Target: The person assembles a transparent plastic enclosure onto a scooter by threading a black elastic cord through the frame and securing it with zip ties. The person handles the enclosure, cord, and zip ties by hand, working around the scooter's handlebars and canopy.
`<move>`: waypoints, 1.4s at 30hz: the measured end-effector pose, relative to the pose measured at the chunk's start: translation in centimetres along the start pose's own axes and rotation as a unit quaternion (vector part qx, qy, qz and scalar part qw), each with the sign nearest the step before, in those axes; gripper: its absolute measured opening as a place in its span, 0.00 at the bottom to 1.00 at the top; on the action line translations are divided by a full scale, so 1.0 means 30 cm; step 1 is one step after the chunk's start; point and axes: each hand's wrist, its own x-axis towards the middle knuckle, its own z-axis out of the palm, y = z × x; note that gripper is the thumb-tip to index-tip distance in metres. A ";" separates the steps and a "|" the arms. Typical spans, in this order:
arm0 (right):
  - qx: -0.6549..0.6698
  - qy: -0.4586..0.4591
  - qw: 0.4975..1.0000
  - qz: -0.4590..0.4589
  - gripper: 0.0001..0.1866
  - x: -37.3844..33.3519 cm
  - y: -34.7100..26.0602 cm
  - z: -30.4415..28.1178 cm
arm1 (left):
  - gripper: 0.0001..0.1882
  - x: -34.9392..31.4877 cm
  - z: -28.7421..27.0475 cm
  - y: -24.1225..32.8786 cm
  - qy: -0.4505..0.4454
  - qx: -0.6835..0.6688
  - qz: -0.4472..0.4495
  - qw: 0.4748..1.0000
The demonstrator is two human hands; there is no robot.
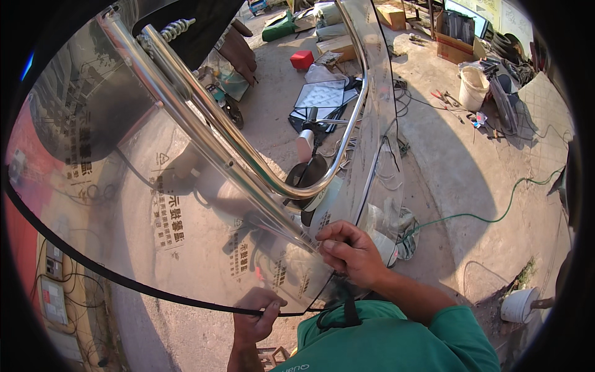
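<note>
Sunlit concrete ground (446,164) spreads under everything, partly in shadow. Nearest is one green shirt (403,338). Just beyond it, the left hand (257,313) has its thumb and curled fingers gripping the black edging (136,287) of one clear plastic sheet (211,266). That sheet stretches from the shirt up and across the left side. At its near right part, the right hand (353,251) has thumb and fingers drawn together by the lower end of a straighter metal tube (254,187); I cannot tell whether they pinch the sheet, the tube or something small.

To handle this well, I would hold the edge steady with the left hand, line sheet and tube up with the right, and avoid creasing the plastic.

Two shiny tubes are plain to see: that one and one bent tube (364,87). Farther off come one green cord (483,219), two whitish buckets, one lower right (516,307) and one upper right (474,90), and one red box (302,59).
</note>
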 end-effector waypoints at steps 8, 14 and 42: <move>-0.091 0.001 0.996 -0.010 0.11 0.010 -0.020 0.025 | 0.03 0.000 0.003 0.025 -0.046 0.040 0.043 0.997; -0.149 0.008 0.989 0.003 0.12 -0.006 -0.026 0.042 | 0.02 -0.001 -0.002 0.001 -0.052 0.026 0.040 0.997; 0.048 0.066 0.986 0.144 0.13 -0.114 -0.235 -0.021 | 0.11 0.501 -0.314 0.386 0.090 -0.318 0.230 0.915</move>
